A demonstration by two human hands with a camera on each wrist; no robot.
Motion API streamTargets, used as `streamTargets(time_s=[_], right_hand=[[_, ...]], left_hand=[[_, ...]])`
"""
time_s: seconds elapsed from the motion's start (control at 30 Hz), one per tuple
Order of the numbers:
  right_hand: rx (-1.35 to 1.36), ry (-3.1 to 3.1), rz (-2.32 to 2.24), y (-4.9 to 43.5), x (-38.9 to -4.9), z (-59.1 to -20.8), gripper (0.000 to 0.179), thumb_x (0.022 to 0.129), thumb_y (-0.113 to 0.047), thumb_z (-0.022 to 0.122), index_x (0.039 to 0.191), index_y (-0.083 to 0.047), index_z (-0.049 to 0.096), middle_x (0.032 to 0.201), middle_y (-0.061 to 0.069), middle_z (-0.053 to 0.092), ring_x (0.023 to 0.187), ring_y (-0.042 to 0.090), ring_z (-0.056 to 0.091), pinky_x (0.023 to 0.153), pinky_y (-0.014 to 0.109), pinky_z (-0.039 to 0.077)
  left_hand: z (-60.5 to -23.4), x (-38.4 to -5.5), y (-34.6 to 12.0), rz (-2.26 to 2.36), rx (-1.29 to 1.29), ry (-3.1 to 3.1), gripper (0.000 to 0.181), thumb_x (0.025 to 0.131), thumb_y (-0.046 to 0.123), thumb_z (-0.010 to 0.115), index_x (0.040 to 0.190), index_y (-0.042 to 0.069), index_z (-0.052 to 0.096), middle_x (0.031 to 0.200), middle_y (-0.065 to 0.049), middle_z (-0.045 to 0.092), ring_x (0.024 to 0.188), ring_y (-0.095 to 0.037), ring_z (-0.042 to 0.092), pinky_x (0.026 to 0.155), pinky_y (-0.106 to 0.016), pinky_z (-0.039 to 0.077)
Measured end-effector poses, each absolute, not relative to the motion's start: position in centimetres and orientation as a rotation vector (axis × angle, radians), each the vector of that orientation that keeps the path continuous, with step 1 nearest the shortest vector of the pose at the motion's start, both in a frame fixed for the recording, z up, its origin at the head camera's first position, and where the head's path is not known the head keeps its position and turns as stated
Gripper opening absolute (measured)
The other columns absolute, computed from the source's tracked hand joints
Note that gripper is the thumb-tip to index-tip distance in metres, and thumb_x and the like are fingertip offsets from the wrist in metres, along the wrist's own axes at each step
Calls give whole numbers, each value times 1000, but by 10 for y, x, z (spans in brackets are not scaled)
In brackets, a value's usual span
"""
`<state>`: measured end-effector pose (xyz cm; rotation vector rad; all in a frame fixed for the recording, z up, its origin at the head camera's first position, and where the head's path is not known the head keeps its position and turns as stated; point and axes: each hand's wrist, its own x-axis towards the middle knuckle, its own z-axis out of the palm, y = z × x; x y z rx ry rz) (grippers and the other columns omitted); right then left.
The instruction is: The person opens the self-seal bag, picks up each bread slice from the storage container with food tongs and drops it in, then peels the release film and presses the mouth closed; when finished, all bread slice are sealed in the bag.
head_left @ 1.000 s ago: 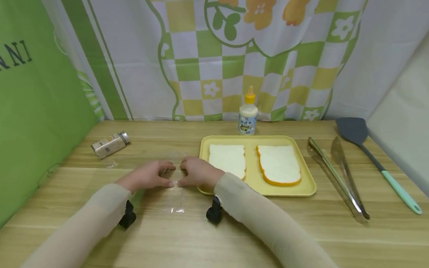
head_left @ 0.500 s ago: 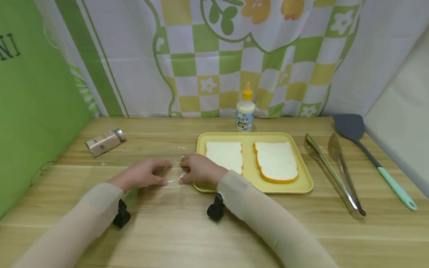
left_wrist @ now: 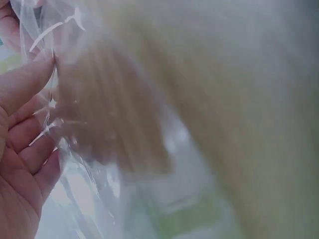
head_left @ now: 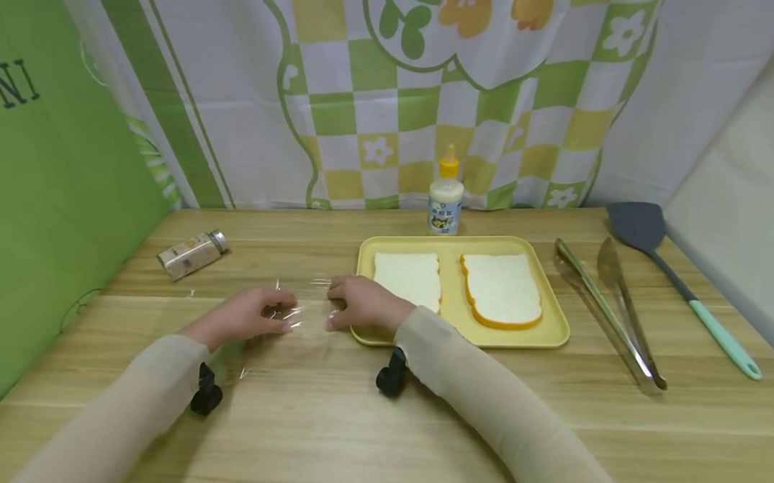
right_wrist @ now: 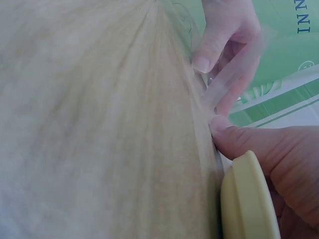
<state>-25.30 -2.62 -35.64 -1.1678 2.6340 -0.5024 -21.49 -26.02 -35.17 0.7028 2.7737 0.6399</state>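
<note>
A thin, crinkled clear plastic film (head_left: 309,318) stretches between my two hands over the table's left-centre. My left hand (head_left: 244,317) pinches its left part; in the left wrist view the thumb (left_wrist: 27,82) and curled fingers hold the film (left_wrist: 114,119). On the other side, my right hand (head_left: 367,303) pinches the film beside the tray's left edge, the thumb (right_wrist: 239,137) showing in the right wrist view. Whether the film is a bag or a single sheet I cannot tell. A yellow tray (head_left: 452,296) carries two bread slices, the left one (head_left: 408,276) partly behind my right hand.
The right bread slice (head_left: 502,290) has an orange crust. A squeeze bottle (head_left: 445,203) with yellow cap stands behind the tray. A seasoning jar (head_left: 193,255) lies at the back left. Metal tongs (head_left: 607,311) and a spatula (head_left: 684,286) lie right. A green panel (head_left: 47,177) borders the left.
My left hand has moved left, away from my right hand, widening the gap. The plastic between them is spread further and its glints have shifted.
</note>
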Motion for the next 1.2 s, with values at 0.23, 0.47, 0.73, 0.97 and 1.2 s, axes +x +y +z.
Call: streamTargets(time_s=[0.23, 0.47, 0.73, 0.97, 1.2], right_hand=[[-1181, 2635, -515, -24, -253, -358, 50, 83, -32, 70, 121, -1, 59, 125, 8, 55, 115, 21, 51, 100, 30, 39], [-1175, 2632, -525, -23, -253, -360, 48, 82, -31, 70, 119, -2, 60, 126, 8, 55, 114, 21, 52, 99, 29, 40], [-1129, 2624, -494, -24, -253, -360, 51, 84, -30, 68, 126, -4, 56, 135, 10, 49, 126, 23, 44, 106, 30, 33], [-1148, 2631, -469, -26, -251, -355, 47, 83, -25, 67, 125, -4, 57, 137, 10, 48, 127, 23, 43, 107, 29, 32], [-1160, 2641, -434, -28, -252, -353, 45, 83, -28, 67, 121, -5, 60, 135, 10, 49, 125, 23, 45, 106, 28, 34]], left_hand=[[-354, -213, -272, 582, 815, 2816, 26, 85, 18, 66, 106, 3, 68, 123, -22, 57, 111, -39, 54, 95, -53, 41], [-354, -209, -275, 659, 818, 2871, 11, 84, 12, 66, 91, 6, 72, 104, -16, 67, 102, -36, 61, 90, -50, 46], [-352, -211, -261, 806, 750, 3021, 13, 86, 11, 64, 95, 2, 69, 99, -14, 68, 100, -34, 61, 89, -48, 47], [-347, -208, -256, 1036, 628, 3141, 15, 87, 8, 63, 98, 0, 68, 100, -15, 67, 97, -33, 61, 87, -48, 48], [-333, -211, -262, 1060, 594, 3221, 11, 86, 7, 64, 94, 0, 69, 91, -13, 68, 83, -25, 62, 72, -31, 50]])
